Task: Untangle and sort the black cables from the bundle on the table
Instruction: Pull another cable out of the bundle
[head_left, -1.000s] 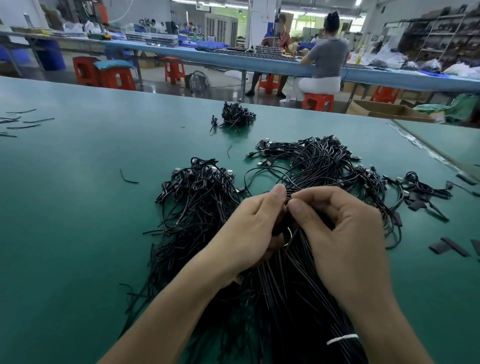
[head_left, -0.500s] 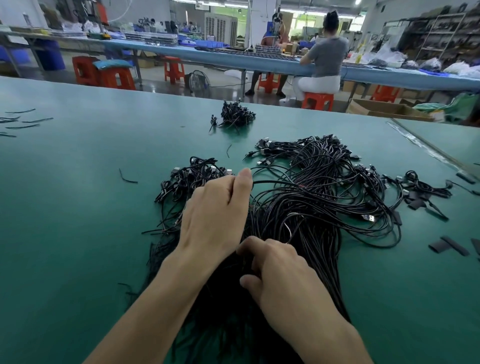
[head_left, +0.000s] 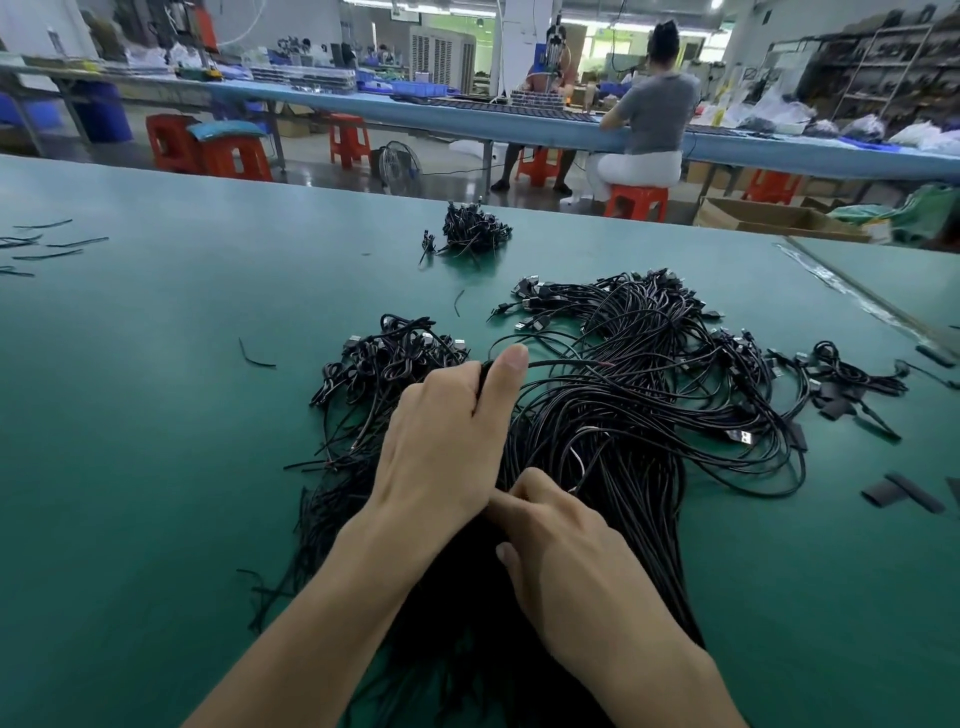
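glossy black cables (head_left: 623, 415) (plastic-sheathed), matt green table (head_left: 156, 415)

Tangled black cables (head_left: 639, 415) heaped on table (head_left: 156, 415).

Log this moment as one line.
left hand: pinches one cable | right hand: grips bundle | task: sorting not yet done

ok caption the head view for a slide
Left hand pinches one cable from the bundle on a green table; right hand grips the bundle.
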